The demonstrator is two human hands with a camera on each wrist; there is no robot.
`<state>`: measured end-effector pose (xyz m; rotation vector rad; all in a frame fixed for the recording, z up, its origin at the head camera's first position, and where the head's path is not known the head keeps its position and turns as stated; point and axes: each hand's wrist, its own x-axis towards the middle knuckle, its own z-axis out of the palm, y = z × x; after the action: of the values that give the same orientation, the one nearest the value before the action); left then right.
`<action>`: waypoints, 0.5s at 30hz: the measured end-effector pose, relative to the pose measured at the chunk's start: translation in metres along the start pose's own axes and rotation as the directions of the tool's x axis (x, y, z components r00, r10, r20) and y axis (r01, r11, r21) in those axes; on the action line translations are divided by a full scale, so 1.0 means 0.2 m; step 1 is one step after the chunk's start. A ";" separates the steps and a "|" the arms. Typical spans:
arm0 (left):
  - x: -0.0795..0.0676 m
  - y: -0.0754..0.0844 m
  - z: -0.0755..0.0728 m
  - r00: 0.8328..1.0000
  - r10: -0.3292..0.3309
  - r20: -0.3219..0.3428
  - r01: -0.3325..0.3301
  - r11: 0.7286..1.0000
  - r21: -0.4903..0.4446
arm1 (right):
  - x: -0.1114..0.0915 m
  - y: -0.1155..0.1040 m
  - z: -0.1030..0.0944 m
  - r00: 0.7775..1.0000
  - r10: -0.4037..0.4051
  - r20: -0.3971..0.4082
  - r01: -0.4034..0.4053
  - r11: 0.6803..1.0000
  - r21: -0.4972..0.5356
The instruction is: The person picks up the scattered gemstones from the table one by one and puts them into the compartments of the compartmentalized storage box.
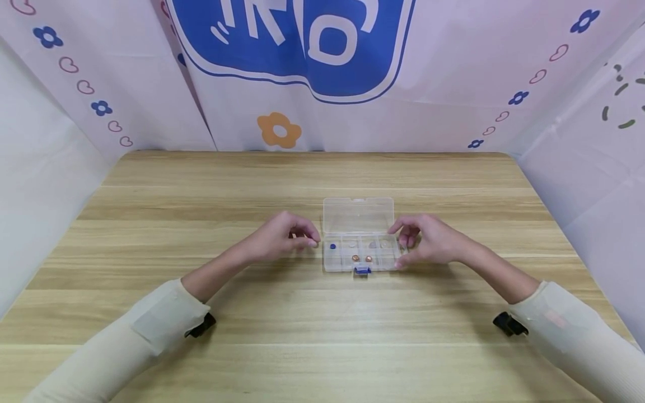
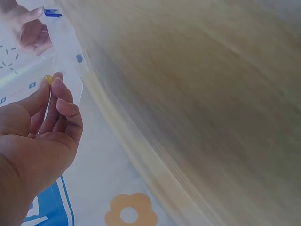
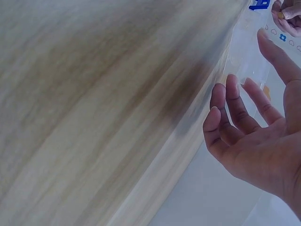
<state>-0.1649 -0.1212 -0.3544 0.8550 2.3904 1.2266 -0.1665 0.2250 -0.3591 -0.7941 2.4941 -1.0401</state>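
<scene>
A clear plastic compartment box [image 1: 332, 263] lies on the table, its clear lid [image 1: 358, 215] swung back and its blue latch [image 1: 362, 271] facing the person. Just off the box's left end, the left hand [image 1: 289, 235] pinches a small yellow bead [image 2: 49, 79] between thumb and fingertips. At the opposite end is the right hand [image 1: 428, 239], thumb at the front corner and index finger near the hinge, the other fingers loosely bent. Inside the box sit a dark blue bead [image 1: 333, 246] at back left, two copper-coloured beads [image 1: 355, 258] in the front row, and pale pieces [image 1: 373, 245] behind.
The box stands near the middle of a wood-grain table [image 1: 302, 336]. A white printed cloth [image 1: 242, 112] hangs behind the table's far edge, with more white cloth on both sides. Each sleeve has a black device [image 1: 201, 324] strapped underneath.
</scene>
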 end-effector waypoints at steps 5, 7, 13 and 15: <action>0.01 0.01 0.01 1.000 0.021 0.005 -0.021 0.999 -0.025 | 0.00 0.00 0.00 1.000 0.004 0.000 -0.004 1.000 -0.001; 0.02 0.01 0.02 0.999 0.032 0.009 -0.032 0.999 -0.036 | 0.00 0.00 0.00 1.000 0.006 0.000 -0.006 1.000 -0.001; 0.02 0.02 0.03 0.999 0.028 0.019 -0.027 0.998 -0.064 | 0.00 -0.01 0.00 1.000 0.016 0.002 -0.016 1.000 -0.003; 0.03 0.02 0.04 0.999 0.028 0.022 -0.026 0.997 -0.071 | 0.00 -0.01 0.00 1.000 0.019 0.004 -0.019 1.000 -0.002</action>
<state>-0.1633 -0.1110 -0.3551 0.8774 2.3106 1.2962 -0.1659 0.2241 -0.3573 -0.7712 2.4948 -1.0296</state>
